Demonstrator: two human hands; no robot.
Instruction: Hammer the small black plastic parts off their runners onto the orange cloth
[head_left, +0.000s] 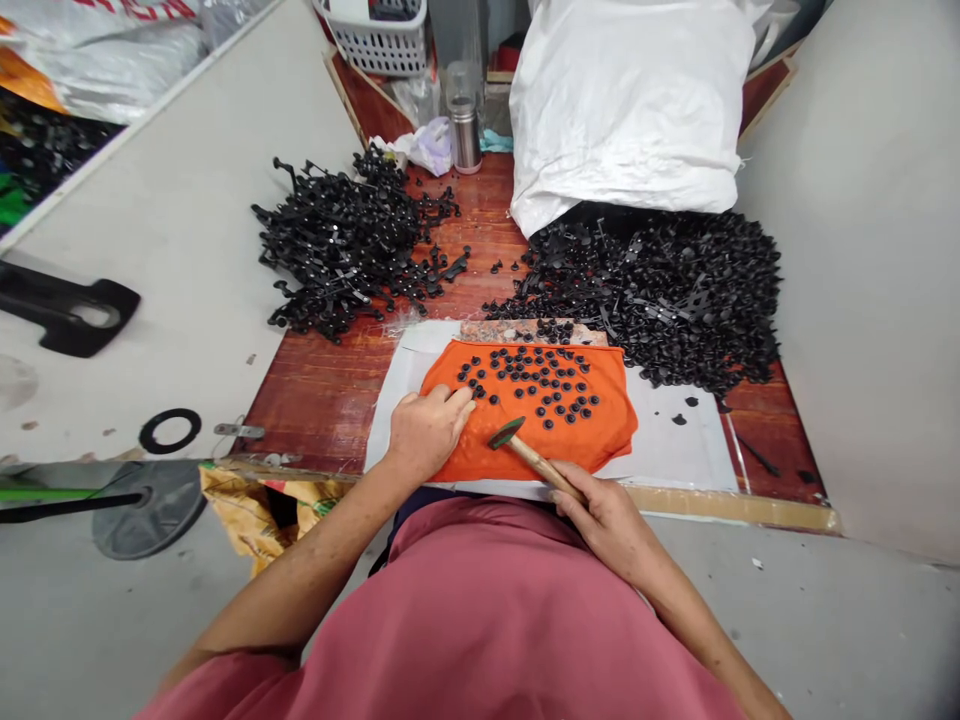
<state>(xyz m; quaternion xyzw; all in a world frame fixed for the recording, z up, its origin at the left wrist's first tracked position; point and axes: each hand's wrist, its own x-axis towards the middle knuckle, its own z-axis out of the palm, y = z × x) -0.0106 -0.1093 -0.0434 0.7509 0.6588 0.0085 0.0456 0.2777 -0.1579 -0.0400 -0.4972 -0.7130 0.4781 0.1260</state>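
"Dozens of small black pieces (548,424) are lying across the orange cloth (480,460) in front of me."

"What are your fingers doing?"

"My right hand (611,522) is wrapping its fingers around the wooden handle of the hammer (546,468), whose head is hanging over the cloth. My left hand (426,432) is curling its fingers beside the pieces at the cloth's left side; whether they are pinching one, I can't tell."

"How are you expecting it all to handle?"

"I'm guessing the hammer is carrying its weight in the head, so I'm favouring the stiff handle for grip. The pieces are looking light and smooth, likely slippery, best taken by the rims. The cloth is looking soft and creasing easily."

"And around you?"

"A white sheet (675,440) is lying beneath the cloth on the reddish tabletop (315,400). Black heaps are spreading left and right, a white sack (630,100) is slumping behind the right one, a steel flask (466,130) is standing at the back, and pale panels are flanking me above a grey floor (750,600)."
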